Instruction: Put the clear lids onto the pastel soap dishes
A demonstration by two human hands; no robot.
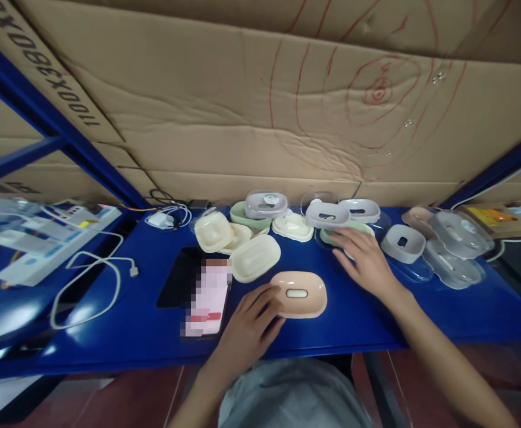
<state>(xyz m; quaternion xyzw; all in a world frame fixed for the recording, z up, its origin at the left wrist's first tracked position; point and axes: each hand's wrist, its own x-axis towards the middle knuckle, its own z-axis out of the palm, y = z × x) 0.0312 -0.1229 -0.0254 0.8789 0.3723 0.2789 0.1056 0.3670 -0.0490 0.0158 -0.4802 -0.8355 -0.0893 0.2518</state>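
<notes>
A peach oval soap dish with a pale oblong insert in its middle slot lies on the blue table before me. My left hand grips its left end, fingers on the rim and thumb at the near side. Further right, my right hand is open, fingers stretched over a light green dish that it partly hides; whether they touch is unclear. Just behind sits a grey slotted dish. A cream oval dish rests to the left of the peach one, behind my left hand.
A phone overlaps a black flat item at left. Several cream, green and grey dishes and clear lids line the back and right. A power strip and white cable lie far left. Cardboard stands behind.
</notes>
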